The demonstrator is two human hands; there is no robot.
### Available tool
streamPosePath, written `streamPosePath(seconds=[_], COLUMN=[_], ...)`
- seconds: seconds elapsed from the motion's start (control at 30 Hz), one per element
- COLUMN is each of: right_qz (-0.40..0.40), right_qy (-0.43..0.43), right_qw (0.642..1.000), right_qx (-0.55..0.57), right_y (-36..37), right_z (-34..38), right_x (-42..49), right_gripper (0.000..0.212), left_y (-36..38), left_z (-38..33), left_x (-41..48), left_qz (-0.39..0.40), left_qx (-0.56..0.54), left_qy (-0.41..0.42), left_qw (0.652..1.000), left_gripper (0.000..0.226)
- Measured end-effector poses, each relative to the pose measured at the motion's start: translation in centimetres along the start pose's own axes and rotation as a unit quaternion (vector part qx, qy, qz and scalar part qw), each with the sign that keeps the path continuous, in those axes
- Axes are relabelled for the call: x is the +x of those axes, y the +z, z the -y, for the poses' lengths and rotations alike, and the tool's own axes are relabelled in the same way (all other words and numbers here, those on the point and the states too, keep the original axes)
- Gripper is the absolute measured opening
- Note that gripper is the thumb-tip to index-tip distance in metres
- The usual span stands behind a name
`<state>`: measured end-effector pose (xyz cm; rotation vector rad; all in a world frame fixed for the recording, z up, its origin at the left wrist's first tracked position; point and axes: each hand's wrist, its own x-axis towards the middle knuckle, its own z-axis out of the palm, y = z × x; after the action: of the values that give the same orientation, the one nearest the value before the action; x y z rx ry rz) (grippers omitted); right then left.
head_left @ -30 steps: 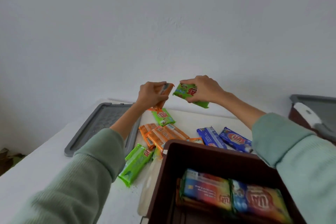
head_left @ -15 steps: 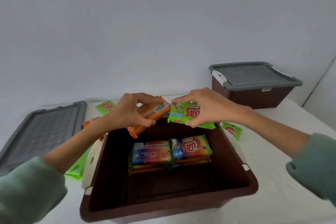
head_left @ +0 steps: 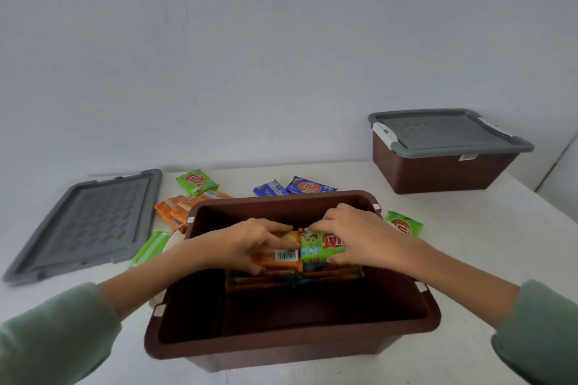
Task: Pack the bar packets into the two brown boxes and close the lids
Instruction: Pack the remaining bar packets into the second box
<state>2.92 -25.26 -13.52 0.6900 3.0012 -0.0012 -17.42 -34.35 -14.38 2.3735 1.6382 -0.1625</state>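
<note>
you're looking down at an open brown box on a white table, w/ both your hands inside it. your left hand is closed on an orange packet, barcode side up, fingers on top and thumb at the near edge. your right hand is closed on a green packet, logo up. the two packets sit side by side, touching, on top of a stack of packets already at the back of the box; the front half of the box is bare. loose packets remain on the table behind and beside the box: orange ones at back left, a green one behind those, another green one at the left wall, two blue ones at the back, and a green one at the right. a grey lid lies flat at far left. a second brown box stands at back right, its lid on. handling, as a guess: packets look light, thin, w/ slick crinkly wrappers, contents prob brittle, so pinch by the long edges, flat, no squeezing. roughly mid-task.
</note>
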Motion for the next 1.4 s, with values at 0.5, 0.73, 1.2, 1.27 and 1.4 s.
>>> streamPosePath(seconds=[0.5,0.73,1.2,1.27,1.4], right_qz=[0.001,-0.047,-0.044,0.003,0.096], right_qy=[0.018,0.0,0.038,0.043,0.042], right_qw=[0.999,0.995,0.992,0.992,0.986], right_qx=[-0.046,0.085,0.114,0.119,0.13], right_y=[1.3,-2.4,-1.9,-0.2,3.5], right_z=[0.3,-1.0,-9.5,-11.0,-13.3], right_x=[0.7,0.7,12.8,14.6,16.8], right_gripper=[0.075,0.06,0.054,0.058,0.072], left_y=[0.9,-2.1,-5.2,-3.6,-0.9], left_z=[-1.3,-0.1,12.3,13.4,14.7], left_x=[-0.3,-0.5,9.1,10.7,12.4], left_qz=[-0.079,-0.137,-0.191,-0.129,0.007], left_qx=[0.111,-0.103,-0.199,-0.194,-0.177], left_qy=[-0.028,0.008,-0.073,-0.076,-0.082], left_qw=[0.99,0.985,0.958,0.97,0.981], left_gripper=[0.073,0.046,0.038,0.045,0.069])
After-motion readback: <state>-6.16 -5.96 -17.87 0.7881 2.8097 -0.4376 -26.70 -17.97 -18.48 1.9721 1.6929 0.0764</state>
